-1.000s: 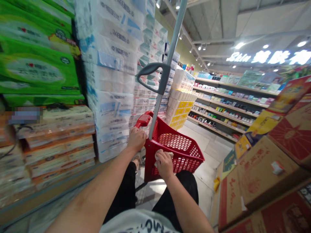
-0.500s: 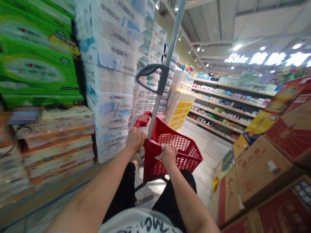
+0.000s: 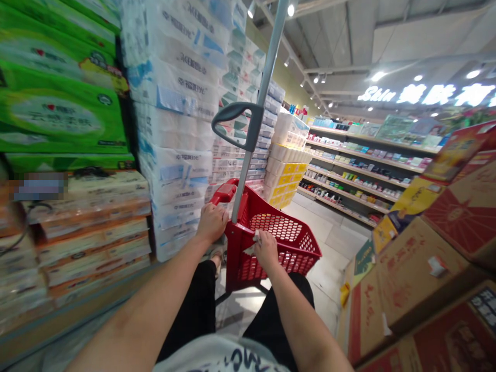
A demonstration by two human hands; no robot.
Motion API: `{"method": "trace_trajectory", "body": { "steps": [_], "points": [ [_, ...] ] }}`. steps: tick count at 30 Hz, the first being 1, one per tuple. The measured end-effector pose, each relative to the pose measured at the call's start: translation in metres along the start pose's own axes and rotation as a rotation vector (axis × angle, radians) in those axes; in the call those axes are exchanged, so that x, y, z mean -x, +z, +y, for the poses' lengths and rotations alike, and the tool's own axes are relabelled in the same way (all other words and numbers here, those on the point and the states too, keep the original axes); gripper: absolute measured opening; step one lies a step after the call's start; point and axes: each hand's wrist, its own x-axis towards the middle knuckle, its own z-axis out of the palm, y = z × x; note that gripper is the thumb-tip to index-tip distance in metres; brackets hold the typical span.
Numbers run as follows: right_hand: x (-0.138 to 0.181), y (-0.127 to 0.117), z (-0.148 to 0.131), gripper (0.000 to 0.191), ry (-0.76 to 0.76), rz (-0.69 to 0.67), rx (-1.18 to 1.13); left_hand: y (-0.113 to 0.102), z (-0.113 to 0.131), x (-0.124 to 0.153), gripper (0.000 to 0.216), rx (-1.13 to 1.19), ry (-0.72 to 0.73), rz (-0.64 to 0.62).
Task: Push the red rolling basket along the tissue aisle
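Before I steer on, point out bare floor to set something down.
Pale floor lies bare between the red basket, the far shelves and the cartons on the right. It is crowded on the left, where stacked tissue packs stand beside the left hand, and at the basket's near rim, where the right hand is. The basket's bottom is hidden.

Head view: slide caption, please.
Left hand on the handle of a red basket, right hand, with a pale wad, at its rim, beside stacked white packs.
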Motion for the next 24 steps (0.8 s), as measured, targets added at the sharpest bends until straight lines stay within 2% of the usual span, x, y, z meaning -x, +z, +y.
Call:
{"method": "trace_trajectory", "body": {
  "steps": [2, 4, 7, 10, 14, 17, 21, 24],
  "points": [
    [-0.002, 0.001, 0.002, 0.022, 0.096, 0.018, 0.02, 0.001, -0.002, 0.0, 0.04, -0.004, -0.019, 0.02],
    [-0.006, 0.006, -0.004, 0.023, 0.149, 0.029, -0.008, 0.003, -0.003, 0.001, 0.041, -0.019, -0.033, 0.036],
    [-0.01, 0.014, -0.019, 0.025, 0.082, 0.042, -0.077, 0.004, -0.005, 0.001, 0.042, -0.029, -0.025, 0.046],
    [-0.007, 0.013, -0.018, 0.028, 0.007, 0.015, -0.077, 0.002, -0.007, 0.003, 0.041, 0.001, -0.01, 0.034],
    [-0.004, 0.0, 0.001, 0.019, 0.079, -0.026, 0.015, 0.0, -0.008, 0.003, 0.041, 0.029, -0.018, 0.034],
    [-0.01, -0.001, 0.0, 0.023, 0.167, -0.044, 0.012, 0.001, -0.008, 0.002, 0.04, 0.01, -0.044, 0.053],
    [-0.018, 0.006, -0.017, 0.016, 0.092, -0.078, -0.054, 0.002, -0.009, 0.002, 0.041, -0.019, -0.027, 0.058],
    [-0.017, 0.005, -0.018, 0.016, 0.041, -0.09, -0.072, 0.001, -0.011, 0.003, 0.043, -0.043, 0.005, 0.043]
  ]
}}
